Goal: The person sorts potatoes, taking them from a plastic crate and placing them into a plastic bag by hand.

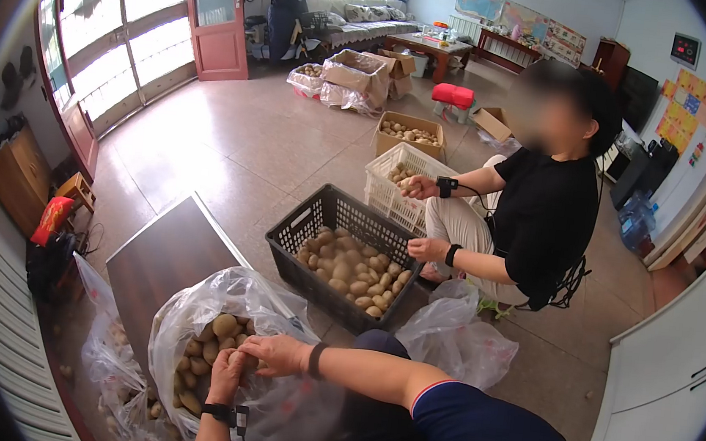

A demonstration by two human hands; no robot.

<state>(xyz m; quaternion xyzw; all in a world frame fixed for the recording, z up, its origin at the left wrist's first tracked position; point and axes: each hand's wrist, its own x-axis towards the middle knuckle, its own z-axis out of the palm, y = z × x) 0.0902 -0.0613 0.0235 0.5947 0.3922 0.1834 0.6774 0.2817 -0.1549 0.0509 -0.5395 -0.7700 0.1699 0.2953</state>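
A clear plastic bag [169,322] full of potatoes [196,365] stands open in front of me, leaning near a dark flat board [170,262]. My left hand [225,378] is over the bag's mouth, its fingers closed round a potato [249,362]. From the right, my right hand [276,354] reaches in with bent fingers against the same potato, which the fingers partly cover. Just beyond the bag, a black plastic crate [288,263] holds many potatoes.
A co-worker [546,205] squats at right, one hand holding a potato above a white crate [385,191]. A cardboard box of potatoes [412,133] sits behind. Crumpled plastic bags [461,337] lie beside the black crate; another bag [114,367] is at left. A white cabinet [663,395] stands right.
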